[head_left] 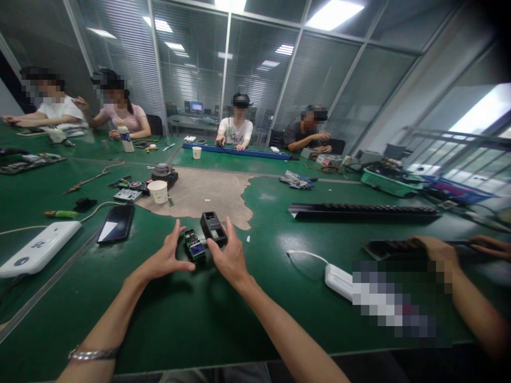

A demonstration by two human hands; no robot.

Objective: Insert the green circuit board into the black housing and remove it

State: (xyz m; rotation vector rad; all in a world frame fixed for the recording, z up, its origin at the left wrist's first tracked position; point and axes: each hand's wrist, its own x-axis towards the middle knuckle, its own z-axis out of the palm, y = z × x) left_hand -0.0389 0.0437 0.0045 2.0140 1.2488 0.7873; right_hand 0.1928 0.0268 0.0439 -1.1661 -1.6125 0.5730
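Near the middle of the green table, a small circuit board module with a blue screen (195,247) lies between my hands. My left hand (170,252) is at its left side, fingers and thumb spread apart, with nothing held. My right hand (229,254) has its thumb and fingers around a black plastic casing (211,226) with rectangular openings. The casing is tilted, just right of the board.
A phone (115,223), a white power strip (42,249) and a paper cup (158,192) lie to the left. Right are a black rail (363,212), another white power strip (339,282) and a co-worker's hands (439,252). Several people sit across the table.
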